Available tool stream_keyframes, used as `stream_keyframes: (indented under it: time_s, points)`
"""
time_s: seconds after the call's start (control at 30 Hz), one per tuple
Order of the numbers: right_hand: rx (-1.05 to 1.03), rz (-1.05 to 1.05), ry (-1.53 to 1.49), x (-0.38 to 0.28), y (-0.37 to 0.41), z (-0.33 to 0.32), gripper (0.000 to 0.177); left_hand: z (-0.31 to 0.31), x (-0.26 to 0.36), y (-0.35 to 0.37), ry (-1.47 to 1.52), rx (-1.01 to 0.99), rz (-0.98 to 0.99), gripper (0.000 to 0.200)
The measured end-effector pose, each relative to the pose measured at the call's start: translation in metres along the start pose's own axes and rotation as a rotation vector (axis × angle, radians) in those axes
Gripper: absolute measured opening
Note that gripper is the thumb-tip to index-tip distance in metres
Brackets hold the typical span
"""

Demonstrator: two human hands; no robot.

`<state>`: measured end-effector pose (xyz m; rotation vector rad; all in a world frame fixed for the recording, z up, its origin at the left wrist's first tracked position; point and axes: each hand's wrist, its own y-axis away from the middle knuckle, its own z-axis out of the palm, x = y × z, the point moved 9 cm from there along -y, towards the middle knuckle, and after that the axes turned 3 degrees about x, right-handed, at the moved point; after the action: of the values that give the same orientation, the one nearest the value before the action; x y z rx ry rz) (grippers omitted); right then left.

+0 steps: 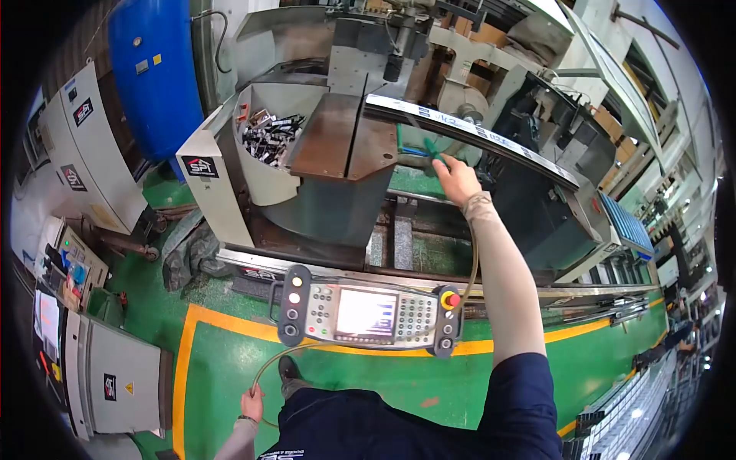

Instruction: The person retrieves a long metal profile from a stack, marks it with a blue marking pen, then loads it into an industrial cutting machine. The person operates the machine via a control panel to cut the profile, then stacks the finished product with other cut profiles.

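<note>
My right hand (458,182) reaches forward over the machine, fingers wrapped round a green air blow gun (434,149). A thin yellowish hose (474,253) hangs down beside my right forearm. Low on the left, my left hand (251,403) is closed round a stretch of hose (270,359) that curves up toward the control panel (368,313). Just beyond the blow gun lies a long dark profile (491,146) with a white, hand-marked upper face. Left of my right hand is a brown metal machine table (328,138) with a slot through it.
A bin (264,178) full of short metal offcuts adjoins the machine table. The control panel, with a lit screen and a red emergency button (451,300), stands before my body. Grey cabinets (123,376) and a blue tank (153,77) are at left. Metal profiles (636,406) lie at lower right.
</note>
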<state>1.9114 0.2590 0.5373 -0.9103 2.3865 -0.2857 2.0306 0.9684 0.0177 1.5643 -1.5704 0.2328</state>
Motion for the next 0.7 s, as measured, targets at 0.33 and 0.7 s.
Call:
stream_keyframes:
  time_s: [0.33, 0.7]
  points:
    - [0.156, 0.434, 0.302, -0.030, -0.036, 0.021, 0.051, -0.101, -0.013, -0.168, 0.112, 0.057, 0.258, 0.051]
    - [0.127, 0.503, -0.773, -0.126, 0.076, 0.099, 0.056, -0.112, 0.129, -0.281, -0.211, -0.580, 0.423, 0.080]
